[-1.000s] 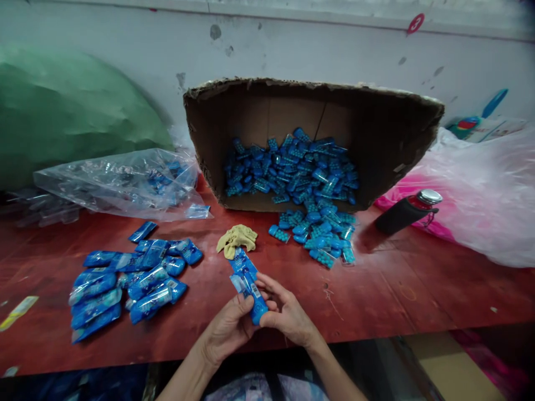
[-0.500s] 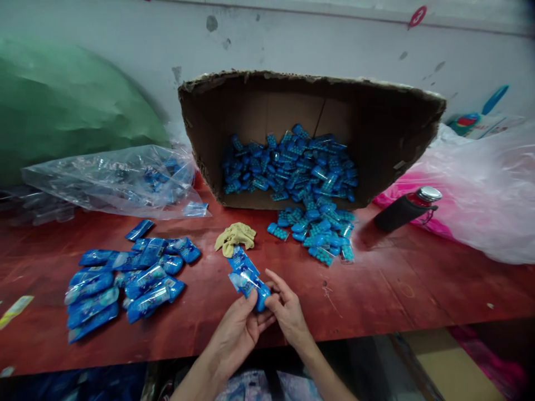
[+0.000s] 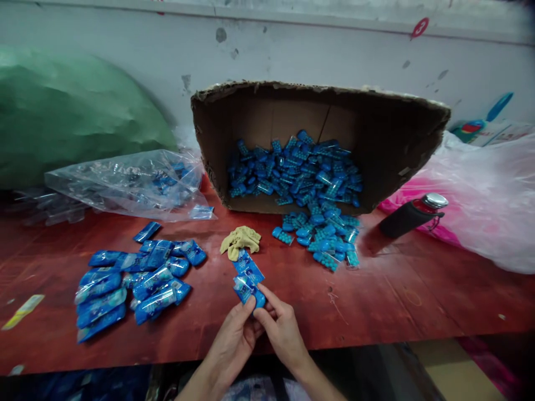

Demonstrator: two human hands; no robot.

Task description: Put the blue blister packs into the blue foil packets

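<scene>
Gleaming, a smooth blue packet (image 3: 251,289) is pinched by fingers of the left hand (image 3: 234,334) and right hand (image 3: 283,331), its near end partly covered

Left hand (image 3: 237,329) and right hand (image 3: 284,333) — fingers on blue packet (image 3: 254,296), just above red table (image 3: 292,295).

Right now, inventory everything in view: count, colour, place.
Cardboard box: one, brown, back centre
Bead packs: many, blue, in and before box
Filled packets: over ten, blue, left
Plastic bag: one, clear, back left
Sack: one, green, far left
Cloth: one, yellow, centre
Flat packets: uncounted, blue, by cloth
Flask: one, black, right
Plastic sheeting: uncounted, white and pink, far right
Strip: one, yellow, left edge
Table: one, red, beneath
Wall: one, pale, behind
Held packet: one, blue, between hands
Left hand: one, holding packet
Right hand: one, holding packet
</scene>
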